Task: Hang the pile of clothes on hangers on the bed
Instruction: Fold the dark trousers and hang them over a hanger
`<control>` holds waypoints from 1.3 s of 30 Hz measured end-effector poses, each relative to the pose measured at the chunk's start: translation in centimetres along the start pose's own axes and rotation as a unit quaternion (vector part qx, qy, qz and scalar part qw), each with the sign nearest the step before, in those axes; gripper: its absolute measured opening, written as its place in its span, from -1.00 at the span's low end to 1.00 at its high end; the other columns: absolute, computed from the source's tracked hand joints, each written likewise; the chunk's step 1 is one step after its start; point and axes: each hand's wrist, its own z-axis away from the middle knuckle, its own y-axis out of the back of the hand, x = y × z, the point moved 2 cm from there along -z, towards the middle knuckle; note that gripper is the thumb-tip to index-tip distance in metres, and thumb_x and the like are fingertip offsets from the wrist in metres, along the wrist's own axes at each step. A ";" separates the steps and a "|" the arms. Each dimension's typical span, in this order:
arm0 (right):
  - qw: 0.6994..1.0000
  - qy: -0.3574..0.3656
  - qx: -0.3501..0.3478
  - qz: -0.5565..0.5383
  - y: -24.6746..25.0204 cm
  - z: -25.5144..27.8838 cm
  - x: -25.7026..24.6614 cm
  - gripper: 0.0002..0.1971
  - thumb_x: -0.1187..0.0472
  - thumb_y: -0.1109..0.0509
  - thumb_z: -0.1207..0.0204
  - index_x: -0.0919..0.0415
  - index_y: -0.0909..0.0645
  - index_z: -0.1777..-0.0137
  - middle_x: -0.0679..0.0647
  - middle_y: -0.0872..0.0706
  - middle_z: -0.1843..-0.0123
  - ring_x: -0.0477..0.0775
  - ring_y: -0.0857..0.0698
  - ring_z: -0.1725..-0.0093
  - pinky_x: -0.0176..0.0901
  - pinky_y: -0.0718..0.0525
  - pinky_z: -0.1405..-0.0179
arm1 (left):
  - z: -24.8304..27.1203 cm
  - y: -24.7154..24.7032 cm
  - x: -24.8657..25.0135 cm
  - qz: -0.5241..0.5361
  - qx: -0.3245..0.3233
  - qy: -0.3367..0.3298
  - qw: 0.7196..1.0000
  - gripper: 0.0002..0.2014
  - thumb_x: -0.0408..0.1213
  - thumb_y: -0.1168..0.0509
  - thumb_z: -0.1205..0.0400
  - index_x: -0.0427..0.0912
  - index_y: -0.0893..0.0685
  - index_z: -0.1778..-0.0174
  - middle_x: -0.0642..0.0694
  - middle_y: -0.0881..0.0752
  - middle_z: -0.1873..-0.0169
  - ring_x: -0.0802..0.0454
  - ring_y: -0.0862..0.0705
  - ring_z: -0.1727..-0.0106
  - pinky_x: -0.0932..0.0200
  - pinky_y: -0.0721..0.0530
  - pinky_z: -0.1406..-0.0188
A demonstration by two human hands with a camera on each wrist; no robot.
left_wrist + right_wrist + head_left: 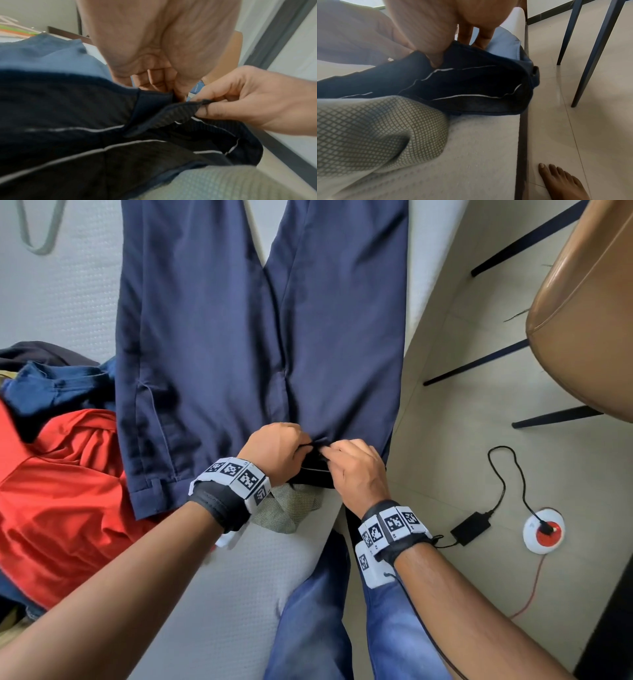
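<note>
Navy trousers lie flat on the white bed, legs pointing away and waistband toward me. Both hands meet at the middle of the waistband. My left hand grips its edge with curled fingers. My right hand pinches the dark inner flap between thumb and forefinger, as the left wrist view shows. In the right wrist view the waistband gapes open, showing dark lining with white piping. A grey-green hanger lies at the bed's far left, away from both hands.
A pile with a red garment and blue clothes sits left of the trousers. A grey checked cloth lies under the waistband. The bed edge runs just right of my hands. On the floor are a brown chair, a charger and my foot.
</note>
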 end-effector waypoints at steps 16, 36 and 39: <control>0.995 -0.081 -0.004 -0.057 1.5 -3.8 -0.9 -0.86 0.18 -0.66 -0.27 -0.02 -0.81 0.20 0.00 -0.71 0.43 0.14 -0.66 0.39 -0.11 -0.61 0.31 | -0.3 0.2 -0.8 0.299 0.057 0.122 0.945 -0.89 -0.26 -0.41 -0.65 -0.16 -0.84 0.09 0.04 -0.67 0.18 0.18 -0.61 0.21 0.36 -0.47 0.12; 0.972 -0.218 0.026 -0.088 0.7 -2.1 -0.9 -0.88 0.17 -0.56 -0.31 -0.02 -0.83 0.15 0.05 -0.78 0.35 0.20 -0.73 0.29 -0.07 -0.69 0.33 | 1.0 -0.5 -0.2 0.098 0.056 -0.004 0.994 -0.67 -0.33 -0.30 -0.60 -0.07 -0.75 -0.26 0.03 -0.64 0.18 -0.08 -0.67 0.08 0.12 -0.59 0.11; 0.983 -0.159 0.024 -0.088 0.8 -1.9 -1.0 -0.83 0.31 -0.59 -0.20 0.05 -0.80 0.24 -0.01 -0.78 0.34 0.15 -0.69 0.31 -0.12 -0.62 0.35 | 1.6 -1.3 -0.3 0.103 0.046 -0.009 0.994 -0.53 -0.28 -0.27 -0.57 0.06 -0.64 -0.43 0.07 -0.56 0.15 -0.05 -0.62 0.04 0.15 -0.55 0.03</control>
